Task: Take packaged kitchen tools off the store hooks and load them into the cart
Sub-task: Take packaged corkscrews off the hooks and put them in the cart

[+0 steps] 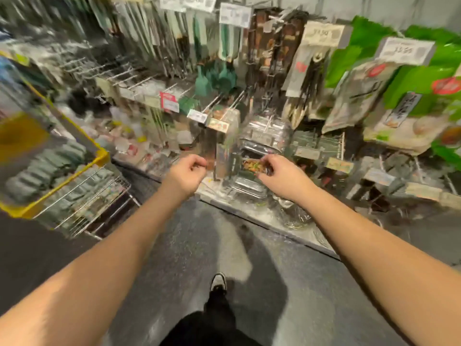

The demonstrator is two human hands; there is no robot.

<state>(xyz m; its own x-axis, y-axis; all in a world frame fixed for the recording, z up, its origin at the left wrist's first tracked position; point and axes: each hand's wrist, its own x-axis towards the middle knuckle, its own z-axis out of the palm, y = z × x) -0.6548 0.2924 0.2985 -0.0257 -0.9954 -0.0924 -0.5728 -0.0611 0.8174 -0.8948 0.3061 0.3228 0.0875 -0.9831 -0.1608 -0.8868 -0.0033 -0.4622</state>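
Both my arms reach toward the low hooks of the store display. My right hand (279, 174) pinches the printed card of a clear package holding shiny metal trays (252, 156), which hangs at the bottom row. My left hand (187, 171) hovers just left of a tall narrow package (222, 151), fingers loosely curled and holding nothing. The yellow-rimmed wire cart (99, 156) stands at the left with dark packaged items inside. The frame is blurred by motion.
Hooks above carry green spatulas (214, 78), chopstick packs (274, 53) and green-and-white bags (411, 101). Price tags stick out on hook ends. A low shelf ledge (269, 218) runs along the floor. My shoe (218, 283) stands on grey floor.
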